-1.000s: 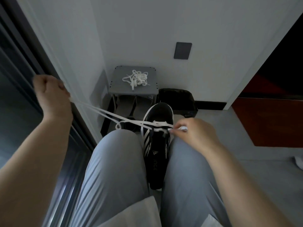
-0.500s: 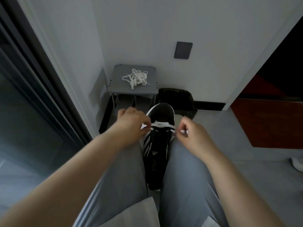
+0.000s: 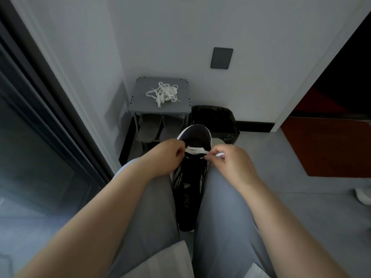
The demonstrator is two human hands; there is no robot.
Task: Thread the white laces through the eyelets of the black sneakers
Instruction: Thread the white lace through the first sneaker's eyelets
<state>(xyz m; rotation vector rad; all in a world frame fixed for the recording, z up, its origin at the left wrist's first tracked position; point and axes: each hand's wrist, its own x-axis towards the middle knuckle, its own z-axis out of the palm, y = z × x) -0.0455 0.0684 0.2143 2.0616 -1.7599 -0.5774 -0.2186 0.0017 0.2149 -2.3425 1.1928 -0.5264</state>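
Thighs (image 3: 152,207) partly hide the sneaker (image 3: 189,189); left hand (image 3: 166,157) and right hand (image 3: 230,164) pinch its lace (image 3: 195,151).

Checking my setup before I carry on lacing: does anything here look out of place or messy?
Only the spare lace: it lies in a tangled heap on the grey rack, not laid out straight. At the black sneaker, the left hand and right hand pinch its white lace; nothing looks spilled or damaged.

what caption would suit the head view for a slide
Left hand and right hand pinch a white lace across a black sneaker wedged between the knees.
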